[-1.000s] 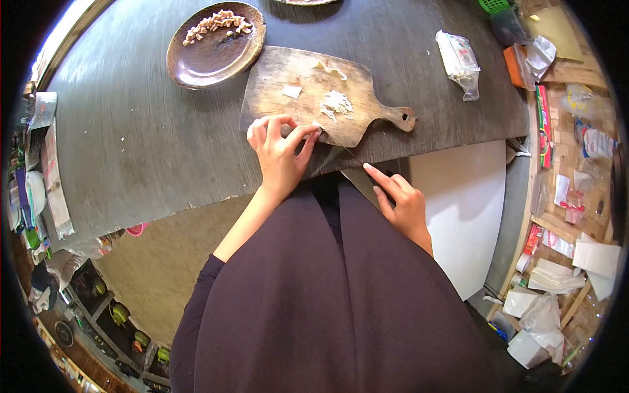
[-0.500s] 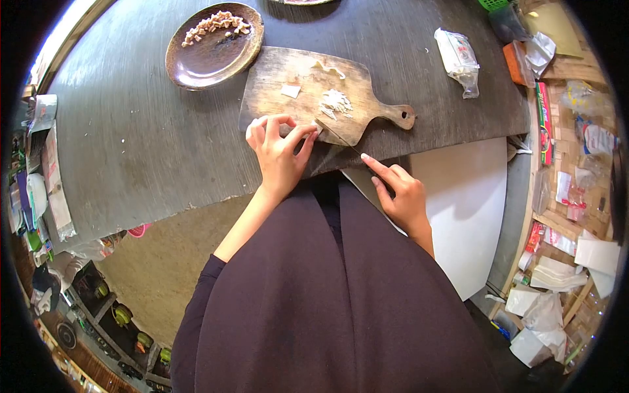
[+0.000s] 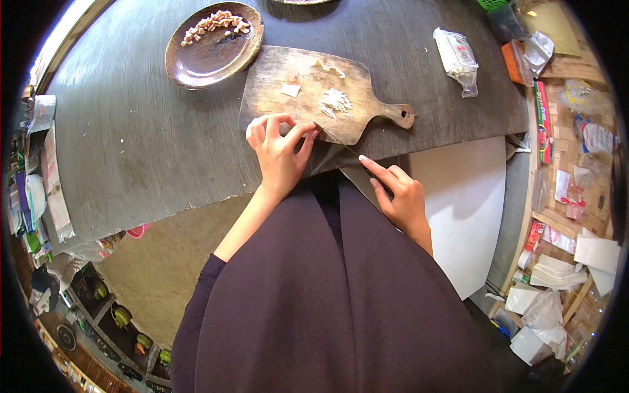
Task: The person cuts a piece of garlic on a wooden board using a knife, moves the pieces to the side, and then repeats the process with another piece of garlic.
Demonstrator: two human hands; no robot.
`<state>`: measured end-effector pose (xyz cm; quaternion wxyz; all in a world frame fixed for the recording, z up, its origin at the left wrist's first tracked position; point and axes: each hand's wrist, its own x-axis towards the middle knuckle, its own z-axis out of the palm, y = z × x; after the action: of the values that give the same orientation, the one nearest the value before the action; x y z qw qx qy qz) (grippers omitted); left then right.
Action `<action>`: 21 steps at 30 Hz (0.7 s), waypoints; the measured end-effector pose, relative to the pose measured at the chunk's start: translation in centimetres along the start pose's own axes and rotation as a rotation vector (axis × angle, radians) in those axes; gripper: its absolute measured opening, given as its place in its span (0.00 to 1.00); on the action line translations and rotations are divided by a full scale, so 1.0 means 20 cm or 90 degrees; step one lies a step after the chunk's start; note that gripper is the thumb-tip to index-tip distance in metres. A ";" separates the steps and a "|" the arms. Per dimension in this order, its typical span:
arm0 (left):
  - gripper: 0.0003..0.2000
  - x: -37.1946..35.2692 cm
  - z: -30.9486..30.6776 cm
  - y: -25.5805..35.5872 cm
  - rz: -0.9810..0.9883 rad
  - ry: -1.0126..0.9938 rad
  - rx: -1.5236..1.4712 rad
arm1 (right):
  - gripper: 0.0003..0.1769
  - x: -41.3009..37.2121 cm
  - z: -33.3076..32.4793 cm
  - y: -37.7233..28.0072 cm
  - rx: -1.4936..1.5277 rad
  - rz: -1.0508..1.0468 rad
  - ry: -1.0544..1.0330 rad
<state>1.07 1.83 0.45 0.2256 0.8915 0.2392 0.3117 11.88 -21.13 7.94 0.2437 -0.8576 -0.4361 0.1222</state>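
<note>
A wooden cutting board point(image 3: 268, 85) with a handle lies near the table's front edge. On it are a heap of thin pale strips point(image 3: 336, 102), a flat pale square piece point(image 3: 291, 90) and a curled peel-like scrap point(image 3: 327, 68). My left hand point(image 3: 278, 147) is at the board's front edge, fingertips pinched on a small pale piece mostly hidden by them. My right hand point(image 3: 401, 196) is closed round the handle of a knife point(image 3: 342, 141), index finger stretched along it. The blade's tip end meets the board beside my left fingertips.
A brown plate point(image 3: 203, 59) with small diced pieces stands behind the board at the left. A white plastic package point(image 3: 457, 56) lies at the back right of the table point(image 3: 151, 150). Packets and an orange-lidded container point(image 3: 516, 62) are along the right edge.
The knife blade and my right hand have shifted very slightly up and left. My left hand stays in nearly the same place.
</note>
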 end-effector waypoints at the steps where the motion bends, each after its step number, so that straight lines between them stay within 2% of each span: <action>1: 0.09 0.00 0.00 0.00 0.000 0.000 0.000 | 0.30 0.00 0.00 0.00 0.001 0.000 -0.001; 9: 0.08 -0.02 0.02 -0.01 -0.017 -0.008 -0.023 | 0.29 0.06 0.06 -0.04 -0.001 0.005 -0.003; 21: 0.07 -0.01 0.01 0.00 -0.015 -0.007 -0.022 | 0.29 -0.10 -0.01 0.03 -0.003 0.015 0.005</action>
<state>1.02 1.76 0.23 0.2458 0.8864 0.2430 0.3079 11.18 -23.20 7.81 0.2417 -0.8639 -0.4251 0.1205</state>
